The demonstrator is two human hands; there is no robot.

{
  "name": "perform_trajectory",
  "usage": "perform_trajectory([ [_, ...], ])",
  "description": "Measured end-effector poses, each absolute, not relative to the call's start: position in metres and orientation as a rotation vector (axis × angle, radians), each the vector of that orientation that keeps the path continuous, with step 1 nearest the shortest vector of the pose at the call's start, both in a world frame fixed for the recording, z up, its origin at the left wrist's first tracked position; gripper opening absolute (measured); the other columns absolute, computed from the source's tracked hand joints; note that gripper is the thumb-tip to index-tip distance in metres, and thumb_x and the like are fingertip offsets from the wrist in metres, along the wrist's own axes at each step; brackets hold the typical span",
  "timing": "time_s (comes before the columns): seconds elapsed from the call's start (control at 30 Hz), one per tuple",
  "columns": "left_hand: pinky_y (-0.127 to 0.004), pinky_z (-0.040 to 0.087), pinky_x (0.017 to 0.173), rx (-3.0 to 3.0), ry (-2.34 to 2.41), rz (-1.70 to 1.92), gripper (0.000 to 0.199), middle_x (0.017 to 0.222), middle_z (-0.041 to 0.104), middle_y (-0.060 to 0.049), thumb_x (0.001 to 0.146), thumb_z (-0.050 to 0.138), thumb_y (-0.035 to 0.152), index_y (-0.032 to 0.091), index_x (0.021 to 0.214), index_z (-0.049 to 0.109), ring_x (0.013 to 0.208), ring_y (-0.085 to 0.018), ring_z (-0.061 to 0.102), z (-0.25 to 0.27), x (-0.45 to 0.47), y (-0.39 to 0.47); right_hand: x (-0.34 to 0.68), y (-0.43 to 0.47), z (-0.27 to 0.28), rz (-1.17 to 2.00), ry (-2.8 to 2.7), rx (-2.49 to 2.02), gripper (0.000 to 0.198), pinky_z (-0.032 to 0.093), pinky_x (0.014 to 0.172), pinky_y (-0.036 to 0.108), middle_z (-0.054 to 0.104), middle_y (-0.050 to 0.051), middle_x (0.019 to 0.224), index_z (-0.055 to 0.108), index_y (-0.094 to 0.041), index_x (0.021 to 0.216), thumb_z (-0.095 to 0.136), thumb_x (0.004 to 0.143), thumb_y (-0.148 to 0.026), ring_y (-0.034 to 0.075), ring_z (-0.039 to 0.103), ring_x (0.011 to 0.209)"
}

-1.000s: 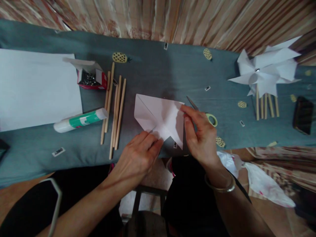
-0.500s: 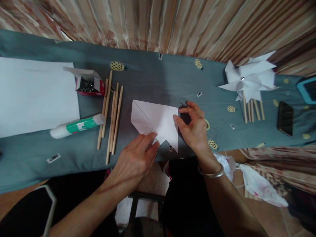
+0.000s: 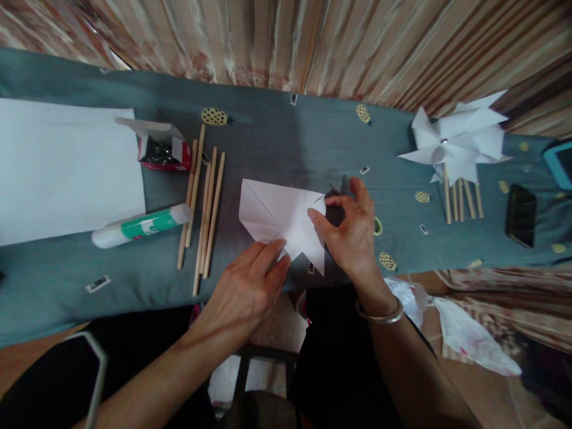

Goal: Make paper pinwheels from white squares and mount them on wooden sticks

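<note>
A white sheet of paper [image 3: 286,208] with diagonal cuts and creases lies on the cloth-covered table in front of me. My left hand [image 3: 252,277] presses its fingertips onto the near edge, around a folded-in part near the middle. With thumb and forefinger my right hand [image 3: 346,229] pinches the upper right corner, curling it slightly inward; its other fingers are raised. Finished paper pinwheels [image 3: 465,143] lie at the right, apart from both hands, with wooden sticks [image 3: 454,196] beneath them.
Left of the paper are several wooden sticks [image 3: 205,214], a glue stick [image 3: 140,226] and an open red box of small shiny metal pieces [image 3: 163,152]. A large white sheet [image 3: 67,173] lies far left. A phone [image 3: 521,215] rests at right. Curtains [image 3: 268,42] hang behind the table.
My right thumb and forefinger have moved slightly left, drawing the paper's upper right corner inward. The left hand stays in place on the paper. The view has shifted a little.
</note>
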State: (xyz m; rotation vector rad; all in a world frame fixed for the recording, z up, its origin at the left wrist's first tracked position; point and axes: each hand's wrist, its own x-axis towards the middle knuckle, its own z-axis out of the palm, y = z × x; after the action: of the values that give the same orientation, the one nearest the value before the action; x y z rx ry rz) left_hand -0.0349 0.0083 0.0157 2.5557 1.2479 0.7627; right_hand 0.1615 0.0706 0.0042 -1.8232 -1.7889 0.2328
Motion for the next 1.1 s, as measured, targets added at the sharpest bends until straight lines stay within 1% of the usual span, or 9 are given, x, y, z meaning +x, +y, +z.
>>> perform_trajectory([
  [0.13,-0.037,0.061,0.074,2.548,1.24,0.747,0.017,0.112,0.067,-0.015,0.09,0.053,0.012,0.007,0.099,0.065,0.089,-0.023,0.061,0.016,-0.035,0.009,0.161,0.073,0.002,0.331,-1.696,-1.762,0.019,0.033,0.108,0.06,0.045,0.017,0.145,0.064,-0.017,0.084,0.072,0.075,-0.032,0.035,0.042,0.135],
  [0.27,-0.038,0.06,0.075,2.518,1.235,0.731,0.016,0.114,0.066,-0.016,0.089,0.054,0.011,0.006,0.098,0.066,0.088,-0.024,0.062,0.017,-0.034,0.009,0.158,0.071,0.004,0.36,-1.661,-1.633,0.011,0.037,0.108,0.054,0.053,0.013,0.136,0.064,-0.019,0.083,0.069,0.077,-0.027,0.029,0.049,0.13],
  [0.4,-0.038,0.06,0.075,2.499,1.237,0.71,0.016,0.115,0.066,-0.016,0.087,0.055,0.01,0.007,0.098,0.066,0.088,-0.024,0.061,0.018,-0.034,0.008,0.152,0.067,0.008,0.345,-1.689,-1.548,0.007,0.043,0.102,0.05,0.061,0.01,0.123,0.062,-0.021,0.083,0.068,0.078,-0.023,0.026,0.057,0.118],
  [0.5,-0.037,0.059,0.075,2.495,1.248,0.693,0.016,0.116,0.066,-0.016,0.088,0.054,0.011,0.007,0.098,0.066,0.088,-0.023,0.061,0.019,-0.034,0.008,0.149,0.062,0.012,0.323,-1.788,-1.488,0.003,0.047,0.097,0.047,0.067,0.006,0.109,0.062,-0.022,0.081,0.064,0.082,-0.02,0.023,0.061,0.108],
  [0.6,-0.036,0.059,0.076,2.471,1.257,0.661,0.016,0.116,0.066,-0.015,0.089,0.053,0.011,0.008,0.098,0.066,0.088,-0.022,0.061,0.019,-0.034,0.008,0.147,0.055,0.016,0.268,-1.954,-1.428,0.007,0.049,0.093,0.043,0.07,0.004,0.101,0.063,-0.023,0.085,0.059,0.087,-0.018,0.021,0.063,0.102],
  [0.8,-0.036,0.059,0.079,2.458,1.26,0.646,0.017,0.114,0.066,-0.014,0.09,0.051,0.012,0.008,0.098,0.065,0.091,-0.022,0.061,0.019,-0.032,0.008,0.148,0.045,0.015,0.073,-2.235,-1.297,0.014,0.053,0.089,0.039,0.07,0.008,0.107,0.066,-0.02,0.099,0.058,0.089,-0.015,0.021,0.063,0.1],
  [0.97,-0.035,0.058,0.079,2.45,1.251,0.648,0.016,0.116,0.066,-0.014,0.091,0.051,0.013,0.01,0.096,0.065,0.091,-0.022,0.061,0.02,-0.033,0.008,0.148,0.044,0.012,-0.016,-2.292,-1.248,0.015,0.055,0.086,0.037,0.07,0.007,0.107,0.066,-0.02,0.101,0.058,0.09,-0.015,0.021,0.064,0.099],
  [1.1,-0.036,0.058,0.077,2.456,1.25,0.636,0.016,0.116,0.066,-0.014,0.09,0.051,0.012,0.009,0.097,0.065,0.09,-0.022,0.061,0.021,-0.033,0.008,0.148,0.043,0.012,0.006,-2.295,-1.259,0.018,0.055,0.087,0.039,0.069,0.007,0.109,0.066,-0.022,0.103,0.058,0.089,-0.015,0.022,0.063,0.101],
])
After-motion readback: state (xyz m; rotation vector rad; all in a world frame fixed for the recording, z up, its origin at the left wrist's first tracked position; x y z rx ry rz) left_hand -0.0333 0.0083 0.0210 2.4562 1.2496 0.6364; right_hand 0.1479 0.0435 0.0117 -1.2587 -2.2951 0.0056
